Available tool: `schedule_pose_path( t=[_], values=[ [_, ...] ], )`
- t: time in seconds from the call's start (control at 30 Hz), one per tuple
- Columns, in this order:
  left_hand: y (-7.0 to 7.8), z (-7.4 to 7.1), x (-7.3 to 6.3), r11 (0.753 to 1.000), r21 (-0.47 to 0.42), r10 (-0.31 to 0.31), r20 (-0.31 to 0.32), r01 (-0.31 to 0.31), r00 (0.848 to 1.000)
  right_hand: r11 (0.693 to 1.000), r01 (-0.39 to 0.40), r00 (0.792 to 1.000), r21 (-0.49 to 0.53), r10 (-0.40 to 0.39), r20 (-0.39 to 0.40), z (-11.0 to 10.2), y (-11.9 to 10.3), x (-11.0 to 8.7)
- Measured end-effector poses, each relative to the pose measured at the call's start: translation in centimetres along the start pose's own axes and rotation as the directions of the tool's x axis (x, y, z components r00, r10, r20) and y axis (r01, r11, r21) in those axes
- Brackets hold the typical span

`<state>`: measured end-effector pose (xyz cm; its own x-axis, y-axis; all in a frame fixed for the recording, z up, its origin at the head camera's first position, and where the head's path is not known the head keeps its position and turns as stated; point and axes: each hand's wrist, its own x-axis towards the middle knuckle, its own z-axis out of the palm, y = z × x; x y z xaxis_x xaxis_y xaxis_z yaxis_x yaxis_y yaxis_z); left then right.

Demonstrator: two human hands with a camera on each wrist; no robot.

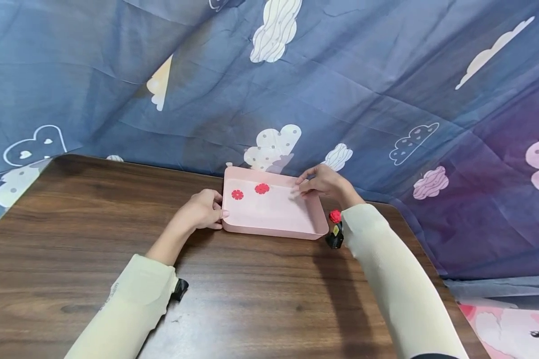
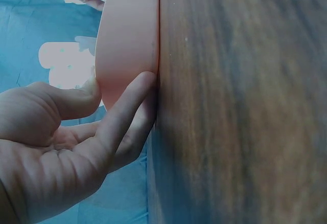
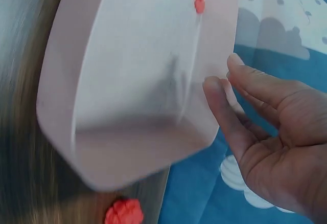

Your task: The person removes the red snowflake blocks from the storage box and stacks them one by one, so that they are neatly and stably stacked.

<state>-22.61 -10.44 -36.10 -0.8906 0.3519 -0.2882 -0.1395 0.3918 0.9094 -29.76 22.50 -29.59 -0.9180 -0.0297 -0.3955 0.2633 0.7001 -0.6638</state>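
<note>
A shallow pink tray (image 1: 274, 232) lies on the wooden table, with two red flower-shaped pieces inside: one piece (image 1: 237, 195) towards the left end, the other piece (image 1: 262, 188) by the back wall. My left hand (image 1: 203, 209) grips the tray's left end; in the left wrist view its thumb is at the rim and its fingers press the outer wall low down, near the tabletop. At the back right corner, my right hand (image 3: 281, 132) pinches the rim, thumb on the inner side and fingers on the outer side.
Another red piece (image 1: 335, 216) is on the table just right of the tray, beside the black wrist camera (image 1: 335, 237). A blue curtain (image 1: 197, 124) with clouds hangs right behind the table's back edge (image 1: 139, 165).
</note>
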Motion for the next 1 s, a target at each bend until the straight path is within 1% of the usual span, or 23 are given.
schedule_pose_path(
  t=[0.07, 0.27, 0.5, 0.67, 0.77, 0.83, 0.9, 1.0],
  values=[
    [0.1, 0.1, 0.0, 1.0, 0.003, 0.0, -0.002, 0.0, 1.0, 1.0, -0.002, 1.0, 0.015, 0.002, -0.005, 0.5, -0.2, 0.2],
    [0.4, 0.3, -0.1, 1.0, 0.015, 0.003, -0.003, -0.003, 1.0, 1.0, 0.003, 1.0, 0.007, -0.003, -0.016, 1.5, -1.1, 0.9],
    [0.4, 0.5, 0.1, 1.0, 0.01, 0.006, -0.007, -0.006, 1.0, 0.999, 0.016, 1.0, 0.044, -0.017, 0.021, 2.9, -2.0, 1.6],
    [0.3, 0.5, 0.1, 1.0, 0.002, 0.009, -0.011, -0.009, 1.0, 0.999, 0.02, 0.999, 0.05, -0.022, 0.04, 4.3, -3.0, 2.3],
    [0.2, 0.4, 0.0, 1.0, -0.004, 0.011, -0.011, -0.011, 1.0, 0.999, 0.021, 0.999, 0.026, -0.022, 0.047, 5.4, -3.6, 2.8],
    [0.1, 0.3, -0.1, 1.0, -0.01, 0.013, -0.008, -0.013, 1.0, 1.0, 0.028, 0.999, -0.009, -0.028, 0.044, 6.2, -3.9, 3.1],
    [0.1, 0.3, -0.2, 1.0, -0.014, 0.014, -0.007, -0.014, 1.0, 0.997, 0.036, 0.999, -0.068, -0.034, 0.025, 6.8, -4.2, 3.2],
    [0.1, 0.1, -0.3, 1.0, -0.005, 0.02, -0.008, -0.02, 1.0, 0.987, 0.039, 0.998, -0.158, -0.045, -0.033, 7.6, -4.6, 3.5]
  ],
)
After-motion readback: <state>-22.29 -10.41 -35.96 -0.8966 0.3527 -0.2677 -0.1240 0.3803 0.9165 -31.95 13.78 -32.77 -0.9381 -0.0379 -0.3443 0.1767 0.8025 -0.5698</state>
